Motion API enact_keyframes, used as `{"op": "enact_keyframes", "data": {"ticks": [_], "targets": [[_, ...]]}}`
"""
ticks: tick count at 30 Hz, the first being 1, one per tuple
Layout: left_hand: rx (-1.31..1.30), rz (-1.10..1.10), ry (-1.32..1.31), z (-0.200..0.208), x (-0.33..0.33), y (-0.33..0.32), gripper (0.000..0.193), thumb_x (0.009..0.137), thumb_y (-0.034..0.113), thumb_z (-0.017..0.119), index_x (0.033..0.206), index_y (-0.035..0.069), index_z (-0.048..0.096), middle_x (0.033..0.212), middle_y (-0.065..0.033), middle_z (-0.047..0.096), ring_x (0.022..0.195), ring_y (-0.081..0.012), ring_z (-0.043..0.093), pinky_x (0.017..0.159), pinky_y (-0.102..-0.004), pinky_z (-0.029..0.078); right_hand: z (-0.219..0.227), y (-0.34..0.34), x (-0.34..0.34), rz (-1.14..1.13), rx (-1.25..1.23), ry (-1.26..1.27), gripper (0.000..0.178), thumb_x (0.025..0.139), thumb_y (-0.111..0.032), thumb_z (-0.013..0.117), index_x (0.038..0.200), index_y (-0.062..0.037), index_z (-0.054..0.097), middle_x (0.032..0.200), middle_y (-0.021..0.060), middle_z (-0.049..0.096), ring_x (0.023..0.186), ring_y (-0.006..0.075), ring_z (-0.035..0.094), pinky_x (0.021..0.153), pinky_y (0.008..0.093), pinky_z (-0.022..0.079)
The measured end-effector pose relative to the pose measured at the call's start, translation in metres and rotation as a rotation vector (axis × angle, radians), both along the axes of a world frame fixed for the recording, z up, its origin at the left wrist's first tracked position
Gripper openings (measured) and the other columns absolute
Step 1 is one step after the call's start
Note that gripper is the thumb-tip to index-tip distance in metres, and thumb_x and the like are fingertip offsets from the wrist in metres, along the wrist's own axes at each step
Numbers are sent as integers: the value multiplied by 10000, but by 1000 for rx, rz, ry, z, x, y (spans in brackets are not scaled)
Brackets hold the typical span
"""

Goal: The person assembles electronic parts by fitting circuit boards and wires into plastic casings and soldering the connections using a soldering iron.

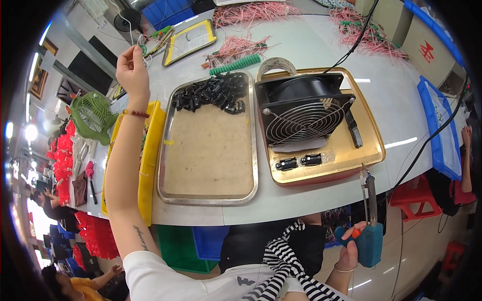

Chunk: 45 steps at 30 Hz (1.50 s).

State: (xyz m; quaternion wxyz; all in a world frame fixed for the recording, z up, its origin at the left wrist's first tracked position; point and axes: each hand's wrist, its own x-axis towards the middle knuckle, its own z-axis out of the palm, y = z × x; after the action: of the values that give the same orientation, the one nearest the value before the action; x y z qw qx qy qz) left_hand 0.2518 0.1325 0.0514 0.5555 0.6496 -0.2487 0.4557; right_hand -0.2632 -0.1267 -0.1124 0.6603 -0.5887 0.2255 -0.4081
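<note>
My right hand (348, 253) is wrapped round the handle of a blue soldering gun (370, 246) at the lower right. Its metal tip points up at the near right corner of a gold tray (370, 135). My left hand (133, 72) is raised at the upper left, fingers curled together in a pinch by thin white and green wires; what it holds is too small to tell. Two small black plastic parts (286, 164) lie side by side at the front of the gold tray, before a black fan (306, 118) with a wire guard.
A steel tray (208, 165) holds a heap of black parts (211, 93) at its far end. Beside it stand a yellow bin (148, 175) and a green plastic fan (93, 118). Pink wire bundles (253, 14) lie at the back. A black cable (427, 150) hangs at right.
</note>
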Motion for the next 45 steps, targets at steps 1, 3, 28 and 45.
{"op": "enact_keyframes", "data": {"ticks": [1,3,28,45], "targets": [[162,34,39,6,-21,5,156,899,185,664,890,30,675,714,40,602,568,-13,447,497,-204,360,-2,-2,-1,2,35,-30,540,724,-248,727,1147,-5,495,1012,93,540,691,147,560,692,260,422],[591,140,31,4,-68,10,85,847,131,680,819,54,657,686,20,597,535,-31,442,477,-223,357,-6,-5,-2,-11,28,-44,528,724,-247,727,1136,-4,503,1012,94,541,690,148,560,685,257,422],[1312,-565,456,-76,-186,1,141,798,45,677,923,72,619,916,-108,553,846,-307,574,760,-368,485,-24,-14,-13,64,-47,-141,443,763,-141,616,1153,3,461,1087,128,492,715,154,520,661,256,407],[1233,-1044,665,23,-203,-13,138,727,146,566,669,50,485,871,-79,504,868,-248,435,854,-358,332,-17,-11,-3,56,10,-197,447,747,-138,635,1135,0,462,1082,141,491,688,162,527,639,254,416]]}}
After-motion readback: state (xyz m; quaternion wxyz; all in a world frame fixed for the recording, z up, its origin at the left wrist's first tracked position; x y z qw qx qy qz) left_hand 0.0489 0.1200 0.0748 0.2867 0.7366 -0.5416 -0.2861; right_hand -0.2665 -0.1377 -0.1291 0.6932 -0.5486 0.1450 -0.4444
